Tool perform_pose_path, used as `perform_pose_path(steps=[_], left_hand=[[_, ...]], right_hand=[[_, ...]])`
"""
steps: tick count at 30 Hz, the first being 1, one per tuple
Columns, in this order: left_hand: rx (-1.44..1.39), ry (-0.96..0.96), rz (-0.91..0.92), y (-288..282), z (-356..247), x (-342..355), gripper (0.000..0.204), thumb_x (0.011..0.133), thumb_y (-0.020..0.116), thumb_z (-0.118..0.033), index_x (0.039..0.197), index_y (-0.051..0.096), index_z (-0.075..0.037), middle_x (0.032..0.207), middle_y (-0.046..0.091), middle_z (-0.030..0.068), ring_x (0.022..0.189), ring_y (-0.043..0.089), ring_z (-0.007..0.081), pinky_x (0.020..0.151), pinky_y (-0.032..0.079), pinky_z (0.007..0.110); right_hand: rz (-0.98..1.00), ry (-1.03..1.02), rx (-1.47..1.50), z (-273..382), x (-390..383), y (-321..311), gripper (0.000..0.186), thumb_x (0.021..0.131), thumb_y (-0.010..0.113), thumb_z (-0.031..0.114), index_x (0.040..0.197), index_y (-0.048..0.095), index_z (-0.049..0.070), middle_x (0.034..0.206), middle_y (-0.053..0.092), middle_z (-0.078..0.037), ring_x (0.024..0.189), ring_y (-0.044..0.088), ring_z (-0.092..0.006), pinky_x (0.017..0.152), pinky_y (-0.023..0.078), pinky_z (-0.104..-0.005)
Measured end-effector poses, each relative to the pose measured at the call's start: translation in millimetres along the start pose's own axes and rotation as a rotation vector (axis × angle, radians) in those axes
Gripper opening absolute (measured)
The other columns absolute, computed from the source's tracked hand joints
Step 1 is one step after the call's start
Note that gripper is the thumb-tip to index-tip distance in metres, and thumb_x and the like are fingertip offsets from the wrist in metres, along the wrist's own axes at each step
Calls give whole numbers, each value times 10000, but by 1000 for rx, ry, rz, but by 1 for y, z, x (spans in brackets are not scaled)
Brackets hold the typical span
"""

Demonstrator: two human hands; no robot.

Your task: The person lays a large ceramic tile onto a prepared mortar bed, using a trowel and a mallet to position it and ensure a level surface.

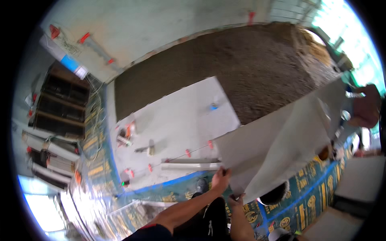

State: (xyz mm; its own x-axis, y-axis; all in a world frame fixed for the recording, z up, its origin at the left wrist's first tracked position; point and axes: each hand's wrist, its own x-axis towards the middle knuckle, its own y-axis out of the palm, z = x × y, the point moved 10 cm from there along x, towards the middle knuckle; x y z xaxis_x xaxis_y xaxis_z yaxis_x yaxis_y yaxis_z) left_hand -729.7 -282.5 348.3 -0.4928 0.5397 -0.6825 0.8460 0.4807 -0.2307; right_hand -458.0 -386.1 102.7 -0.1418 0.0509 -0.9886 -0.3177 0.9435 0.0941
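Observation:
A large pale grey panel (241, 160) stretches from my hands toward the upper right, with a lighter, curved layer or sheen across it. My left hand (221, 176) grips its near corner. Below that, my right hand (237, 201) has its fingers closed on the lower edge. A person in a reddish-brown top (364, 108) stands at the far right, by the panel's other end. Left of the panel lies a pale tiled surface (189, 112) with red clips (187, 152), a few tools (150, 148) and a long white bar (191, 166).
Dark rough screed (265, 64) reaches the back wall (140, 28). A dark round bucket (273, 193) is partly under the panel. Printed blue-green floor covering (309, 184) runs round my feet. Stacked dark boards (60, 104) and cables (96, 120) are at left, more pale slabs (360, 176) at right.

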Motion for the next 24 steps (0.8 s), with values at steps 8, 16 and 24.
perform_pose_path(steps=[8, 16, 24], left_hand=[[-37, -52, 2, -141, 127, 126, 477, 826, 585, -482, 990, 566, -34, 844, 621, 161, 813, 598, 320, 731, 450, 400], [-175, -190, 204, -243, 195, 140, 539, 808, 595, -523, 1051, 595, -42, 896, 645, 147, 866, 622, 295, 757, 452, 393], [-149, -327, 425, -485, 304, 24, 769, 796, 561, -623, 1279, 480, -30, 1195, 588, 175, 1058, 589, 312, 871, 451, 389]], right_hand=[[-55, -128, -78, -154, 37, -87, 563, 652, 837, 431, 976, 580, 49, 911, 581, -41, 860, 529, -179, 777, 455, -322], [35, -189, -20, -221, 30, -202, 473, 773, 751, 420, 938, 571, 15, 888, 567, -67, 868, 493, -177, 784, 434, -268], [-192, -747, -1441, -470, -153, -331, 558, 825, 656, 68, 1309, 379, 44, 1046, 532, -104, 935, 499, -172, 800, 434, -272]])
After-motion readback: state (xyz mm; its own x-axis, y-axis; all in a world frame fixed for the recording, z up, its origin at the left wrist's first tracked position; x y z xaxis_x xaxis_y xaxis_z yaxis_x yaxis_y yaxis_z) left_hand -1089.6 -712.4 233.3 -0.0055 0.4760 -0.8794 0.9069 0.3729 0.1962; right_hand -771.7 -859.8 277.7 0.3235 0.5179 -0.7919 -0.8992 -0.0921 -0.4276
